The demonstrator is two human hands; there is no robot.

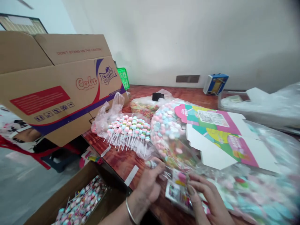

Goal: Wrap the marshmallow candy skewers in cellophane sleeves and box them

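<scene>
My left hand (150,182), with a metal bangle on the wrist, is closed at the table's front edge. At its thumb shows a small pale candy (151,163), apparently a marshmallow lollipop in a clear wrapper; its stick is hidden. My right hand (207,198) pinches the upper edge of a small printed clear packet (180,177). Beneath it lies a stack of similar packets (178,195), blurred. Clear film stretches between the two hands. Beyond my left hand, many marshmallow lollipops (131,128) lie in a row on a plastic bag, white sticks pointing toward me.
Large clear bags of pastel marshmallows (164,125) cover the table's right side, with a flattened printed box (217,134) on top. A cardboard carton (70,87) stands at left. Below the edge, an open box (53,193) holds many lollipops. A blue tin (215,83) stands by the wall.
</scene>
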